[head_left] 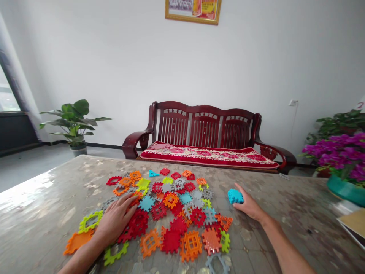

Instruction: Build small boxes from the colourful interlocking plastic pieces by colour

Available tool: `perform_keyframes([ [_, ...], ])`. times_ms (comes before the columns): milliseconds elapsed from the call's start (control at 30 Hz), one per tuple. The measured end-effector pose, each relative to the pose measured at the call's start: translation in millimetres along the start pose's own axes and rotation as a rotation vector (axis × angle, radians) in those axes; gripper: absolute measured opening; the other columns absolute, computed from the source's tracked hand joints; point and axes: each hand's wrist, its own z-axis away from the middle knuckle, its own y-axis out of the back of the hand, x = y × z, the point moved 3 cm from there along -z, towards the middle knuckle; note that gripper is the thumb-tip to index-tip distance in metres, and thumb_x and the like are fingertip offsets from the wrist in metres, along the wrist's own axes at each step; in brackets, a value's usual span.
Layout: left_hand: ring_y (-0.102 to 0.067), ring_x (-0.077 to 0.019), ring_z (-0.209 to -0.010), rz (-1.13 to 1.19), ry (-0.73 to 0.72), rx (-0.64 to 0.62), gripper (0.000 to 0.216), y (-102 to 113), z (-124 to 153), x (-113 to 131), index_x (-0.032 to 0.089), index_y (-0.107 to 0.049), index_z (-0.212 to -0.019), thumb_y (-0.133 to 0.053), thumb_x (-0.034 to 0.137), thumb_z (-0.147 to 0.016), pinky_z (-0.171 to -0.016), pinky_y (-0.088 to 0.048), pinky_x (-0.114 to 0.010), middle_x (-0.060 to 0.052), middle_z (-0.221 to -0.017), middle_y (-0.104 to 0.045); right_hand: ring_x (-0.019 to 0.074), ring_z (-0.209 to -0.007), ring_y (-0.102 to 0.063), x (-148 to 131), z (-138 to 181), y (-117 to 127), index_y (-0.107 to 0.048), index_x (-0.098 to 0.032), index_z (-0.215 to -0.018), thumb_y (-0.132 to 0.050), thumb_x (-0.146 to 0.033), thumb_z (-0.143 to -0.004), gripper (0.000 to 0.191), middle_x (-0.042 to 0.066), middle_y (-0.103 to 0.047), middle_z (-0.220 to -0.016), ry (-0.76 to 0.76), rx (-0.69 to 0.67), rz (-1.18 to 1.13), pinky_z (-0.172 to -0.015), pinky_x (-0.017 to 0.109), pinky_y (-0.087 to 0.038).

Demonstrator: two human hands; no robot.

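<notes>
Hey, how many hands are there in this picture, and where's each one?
2. The left hand is over the left side of the colorful toy pieces. The right hand holds a bright blue toy, right of those pieces. No others show.

Across the lower middle of the frame I see notched, flat pieces in red, orange, grey, lime and blue, heaped and scattered over a glossy patterned table. At lower left, the left hand lies palm down over the heap's edge, its fingers stretched over orange and red ones. Right of centre, the right hand pinches a bright blue clump between thumb and fingers, clear of the pile. A dark red wooden bench fills the middle, a leafy plant stands left, and purple flowers crowd the right edge.
</notes>
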Motion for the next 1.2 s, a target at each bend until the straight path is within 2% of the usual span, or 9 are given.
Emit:
perform_keyframes([
  [300,-0.058,-0.0243,-0.121,0.007,-0.024,0.017,0.046,1.4,-0.2,-1.4,0.030,-0.067,-0.121,-0.040,0.049,-0.089,-0.106,-0.044,-0.041,-0.002,-0.133,-0.062,0.0304,-0.130,-0.046,14.1,-20.2,1.0,-0.031,-0.017,-0.148,-0.065,-0.039,-0.064,0.093,0.016,-0.049,-0.141,-0.008,0.124,0.039,-0.107,0.045,-0.035],
  [833,-0.057,-0.0244,-0.122,0.010,-0.027,0.021,0.045,-3.4,-0.5,-8.7,0.032,-0.067,-0.121,-0.042,0.052,-0.089,-0.107,-0.044,-0.042,-0.001,-0.135,-0.061,0.0326,-0.126,-0.050,59.3,-66.2,13.1,-0.034,-0.017,-0.146,-0.065,-0.041,-0.059,0.095,0.015,-0.053,-0.137,-0.066,0.159,0.011,-0.107,0.048,-0.035],
  [967,-0.058,-0.0233,-0.122,0.019,-0.036,0.038,0.044,-4.5,-0.4,-10.6,0.033,-0.067,-0.120,-0.044,0.052,-0.088,-0.107,-0.044,-0.039,0.000,-0.134,-0.061,0.0323,-0.131,-0.046,64.8,-70.3,15.5,-0.034,-0.020,-0.146,-0.069,-0.041,-0.056,0.098,0.013,-0.051,-0.140,-0.074,0.183,-0.053,-0.110,0.048,-0.032],
  [1200,-0.058,-0.0234,-0.122,0.015,-0.024,0.027,0.045,-4.3,-0.1,-10.9,0.032,-0.067,-0.121,-0.042,0.052,-0.089,-0.106,-0.044,-0.040,0.000,-0.134,-0.061,0.0351,-0.133,-0.043,67.5,-72.7,17.5,-0.034,-0.015,-0.145,-0.068,-0.048,-0.055,0.102,0.017,-0.049,-0.141,-0.100,0.210,-0.082,-0.109,0.050,-0.033],
])
